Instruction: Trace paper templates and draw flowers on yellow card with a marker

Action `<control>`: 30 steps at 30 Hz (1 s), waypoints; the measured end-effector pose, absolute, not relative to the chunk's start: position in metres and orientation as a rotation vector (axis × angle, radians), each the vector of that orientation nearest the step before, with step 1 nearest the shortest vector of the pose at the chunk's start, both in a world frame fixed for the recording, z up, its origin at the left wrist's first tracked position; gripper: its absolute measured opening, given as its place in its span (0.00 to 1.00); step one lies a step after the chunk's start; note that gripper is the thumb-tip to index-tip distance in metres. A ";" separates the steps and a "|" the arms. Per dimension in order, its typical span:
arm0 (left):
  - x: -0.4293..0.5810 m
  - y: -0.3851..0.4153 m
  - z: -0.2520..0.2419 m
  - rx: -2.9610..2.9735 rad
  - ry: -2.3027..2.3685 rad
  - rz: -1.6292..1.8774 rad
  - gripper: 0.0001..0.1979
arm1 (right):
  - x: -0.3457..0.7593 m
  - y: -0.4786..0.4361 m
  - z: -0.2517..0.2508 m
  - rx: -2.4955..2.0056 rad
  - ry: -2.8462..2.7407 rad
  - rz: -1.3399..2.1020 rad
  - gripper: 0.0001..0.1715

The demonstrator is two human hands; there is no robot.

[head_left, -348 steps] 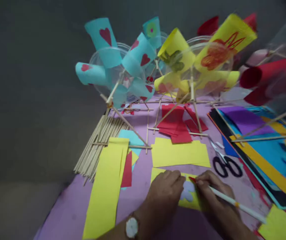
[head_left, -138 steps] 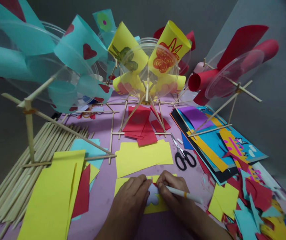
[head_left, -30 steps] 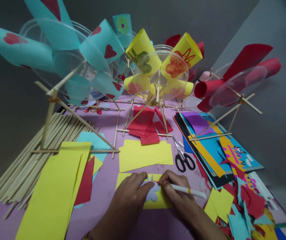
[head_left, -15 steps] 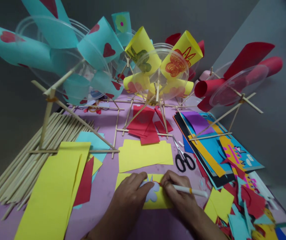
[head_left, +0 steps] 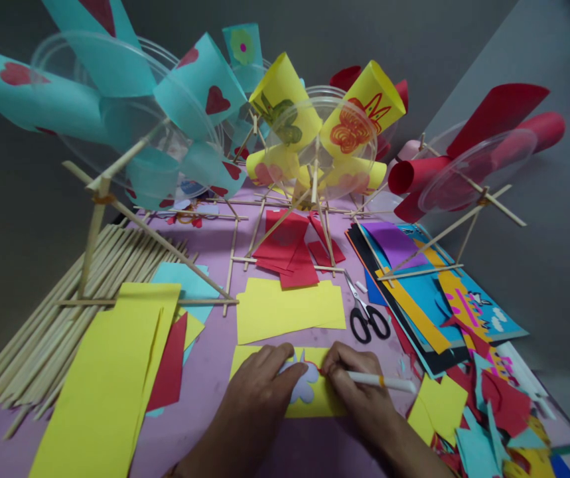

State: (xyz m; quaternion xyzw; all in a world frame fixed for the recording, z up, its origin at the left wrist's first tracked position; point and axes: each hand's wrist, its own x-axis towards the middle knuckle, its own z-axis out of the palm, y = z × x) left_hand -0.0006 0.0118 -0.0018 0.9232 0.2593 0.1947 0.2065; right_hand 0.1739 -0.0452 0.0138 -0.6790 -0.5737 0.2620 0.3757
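Note:
A small yellow paper sheet (head_left: 317,401) lies at the near edge of the purple mat (head_left: 215,362). On it rests a pale flower-shaped cutout (head_left: 304,387). My left hand (head_left: 259,392) lies flat with its fingers pressing down on the cutout's left side. My right hand (head_left: 352,385) is closed on a white pen (head_left: 381,382) with a red tip. The tip touches the cutout's upper right edge.
Black-handled scissors (head_left: 367,315) lie just beyond my right hand. More yellow sheets (head_left: 289,309), red paper (head_left: 285,249) and a stack of coloured sheets (head_left: 428,285) cover the mat. Wooden sticks (head_left: 40,325) lie at the left. Paper pinwheels on stick frames (head_left: 314,143) stand behind; scraps (head_left: 484,411) at right.
Since half a second ago the pen tip has crept slightly right and down along the cutout's edge. My left hand has stayed put on the cutout.

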 end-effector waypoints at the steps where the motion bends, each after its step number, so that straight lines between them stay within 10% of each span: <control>1: -0.001 0.012 -0.002 2.566 0.723 0.540 0.16 | 0.174 -0.045 0.014 -1.736 -1.469 0.669 0.11; 30: -0.002 0.012 -0.002 2.551 0.726 0.489 0.17 | 0.177 -0.048 0.007 -1.599 -1.521 0.713 0.10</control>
